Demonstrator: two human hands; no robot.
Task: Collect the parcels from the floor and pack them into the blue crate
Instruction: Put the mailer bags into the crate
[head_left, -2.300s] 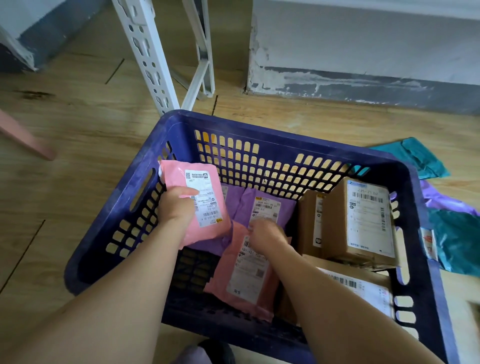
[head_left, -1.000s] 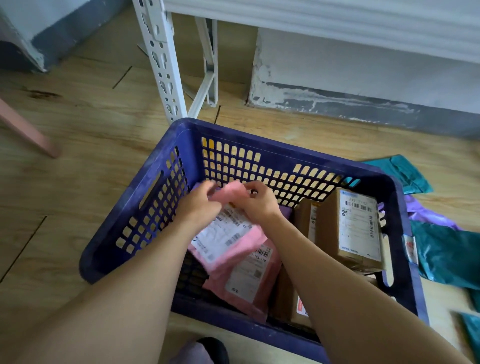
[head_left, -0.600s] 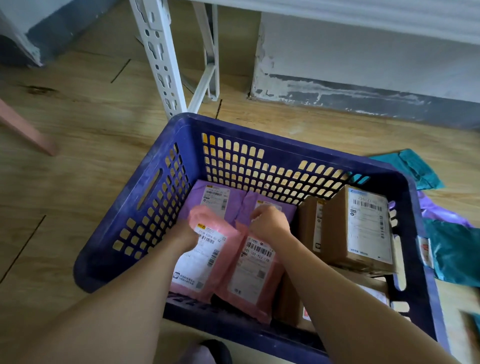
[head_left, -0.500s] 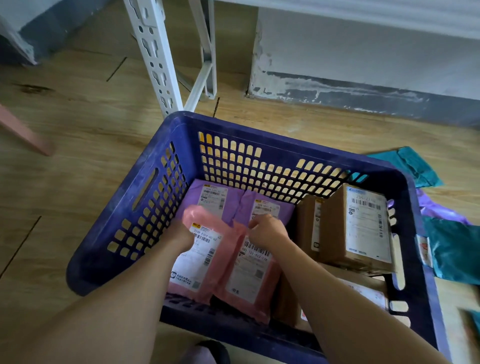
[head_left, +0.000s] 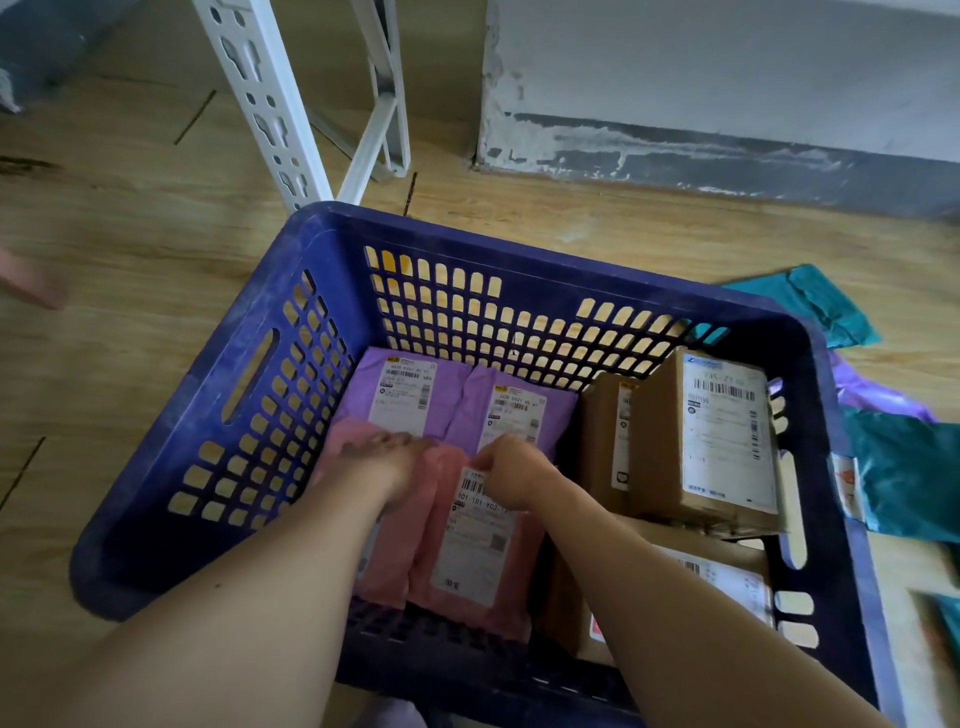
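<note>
The blue crate (head_left: 291, 332) stands on the wooden floor. Inside it, two purple mailers (head_left: 457, 400) lie at the back and two pink mailers side by side in front. My left hand (head_left: 387, 457) lies flat on the left pink mailer (head_left: 395, 551), pressing it down. My right hand (head_left: 511, 470) pinches the top edge of the right pink mailer (head_left: 478, 551). Cardboard boxes (head_left: 711, 441) fill the crate's right side, one lying lower near the front (head_left: 722, 571).
Teal mailers (head_left: 904, 467) and a purple mailer (head_left: 867, 389) lie on the floor right of the crate. A white metal shelf leg (head_left: 265, 104) stands behind the crate. A grey wall base (head_left: 727, 156) runs along the back.
The left pink mailer has been laid flat beside the other one. My left hand has moved onto its top and flattened. My right hand stays at the right mailer's top edge.
</note>
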